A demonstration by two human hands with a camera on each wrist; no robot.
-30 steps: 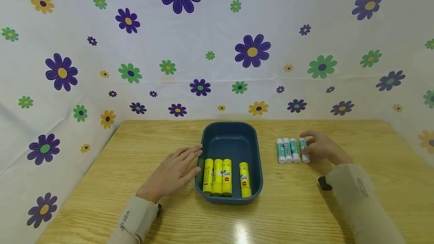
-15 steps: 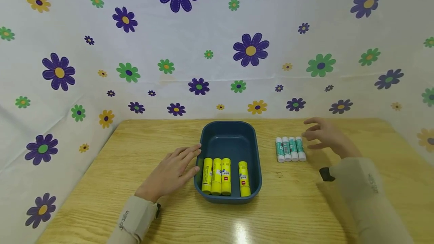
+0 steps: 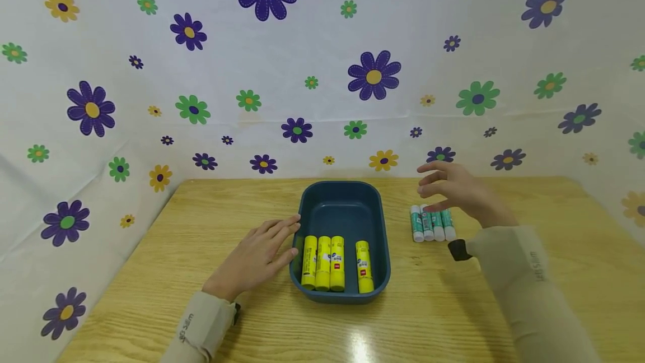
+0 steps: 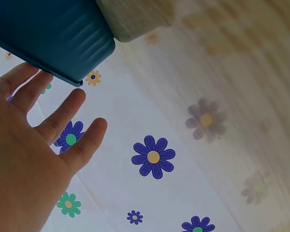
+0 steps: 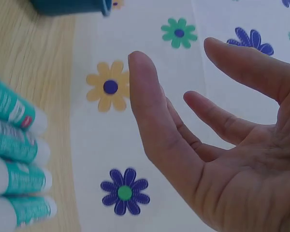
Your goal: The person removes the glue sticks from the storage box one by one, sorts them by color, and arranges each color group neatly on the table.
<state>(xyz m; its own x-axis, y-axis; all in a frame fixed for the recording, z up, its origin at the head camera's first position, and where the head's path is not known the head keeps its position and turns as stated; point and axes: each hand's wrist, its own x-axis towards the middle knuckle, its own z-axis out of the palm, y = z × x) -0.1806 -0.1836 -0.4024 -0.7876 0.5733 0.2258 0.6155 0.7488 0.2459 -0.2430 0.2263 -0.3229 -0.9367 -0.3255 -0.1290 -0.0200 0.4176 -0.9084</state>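
Observation:
My left hand (image 3: 254,259) lies with spread fingers at the left rim of a dark blue plastic bin (image 3: 342,212); the left wrist view has its fingertips right by the rim. Several yellow glue sticks stand in the near half of the bin: three side by side at the left, and one glue stick (image 3: 364,266) apart at the right. My right hand (image 3: 456,192) hovers, fingers loosely bent and holding nothing, over a row of white-and-green glue sticks (image 3: 417,224) on the table. Its fingers partly cover their tops in the head view; the right wrist view shows the row beside the hand.
The wooden table (image 3: 227,200) carries the bin in the middle and the row of glue sticks to its right. A white cloth with flowers (image 3: 322,32) hangs behind the table and along its sides.
My right hand has let go of the rightmost white-and-green glue stick, lifted away, then moved left over the row. That stick now sits against the others. My left hand has stayed put.

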